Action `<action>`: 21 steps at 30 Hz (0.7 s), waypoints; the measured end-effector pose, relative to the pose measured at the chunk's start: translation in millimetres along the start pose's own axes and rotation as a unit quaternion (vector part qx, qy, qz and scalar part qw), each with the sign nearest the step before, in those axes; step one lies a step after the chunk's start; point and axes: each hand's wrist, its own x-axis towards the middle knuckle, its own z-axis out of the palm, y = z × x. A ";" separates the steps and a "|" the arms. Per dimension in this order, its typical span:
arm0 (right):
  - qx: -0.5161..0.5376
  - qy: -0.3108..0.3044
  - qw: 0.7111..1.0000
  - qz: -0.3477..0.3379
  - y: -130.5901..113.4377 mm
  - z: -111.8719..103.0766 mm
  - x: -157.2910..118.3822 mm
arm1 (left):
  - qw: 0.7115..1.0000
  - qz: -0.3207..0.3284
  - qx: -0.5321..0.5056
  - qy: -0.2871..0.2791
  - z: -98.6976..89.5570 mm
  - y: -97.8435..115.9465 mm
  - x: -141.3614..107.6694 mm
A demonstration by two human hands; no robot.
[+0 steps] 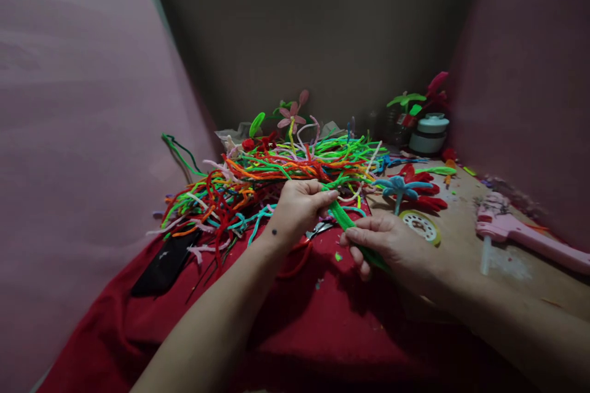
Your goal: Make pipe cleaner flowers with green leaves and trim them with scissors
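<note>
Between my two hands stretches a strip of green pipe cleaners (342, 217), slanting down to the right. My left hand (302, 206) pinches its upper end between thumb and fingers. Further down the strip, my right hand (380, 239) grips it with thumb and forefinger, and its lower end runs on under the palm. Just beyond my hands lies a large heap of colourful pipe cleaners (258, 175), mostly green, orange and red. Scissors (320, 230) lie on the red cloth (322, 319), partly hidden behind my left hand.
At right are a blue pipe-cleaner flower (401, 187), a roll of tape (420, 227) and a pink glue gun (520, 230). A lidded jar (429, 134) stands at the back. A black phone-like slab (163, 264) lies at left. Pink sheets (83, 135) flank both sides.
</note>
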 end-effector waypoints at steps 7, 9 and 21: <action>0.043 0.002 0.998 -0.049 2.0 -2.3 0.0 | 0.998 -0.004 -0.070 0.002 -1.6 7.2 -1.7; 0.057 0.003 0.997 -0.042 0.6 -3.7 -0.1 | 0.990 -0.027 -0.130 -0.050 1.6 6.9 -4.3; 0.074 -0.023 0.994 -0.079 2.5 -3.3 0.3 | 0.990 -0.045 -0.116 -0.070 19.1 -3.5 -10.1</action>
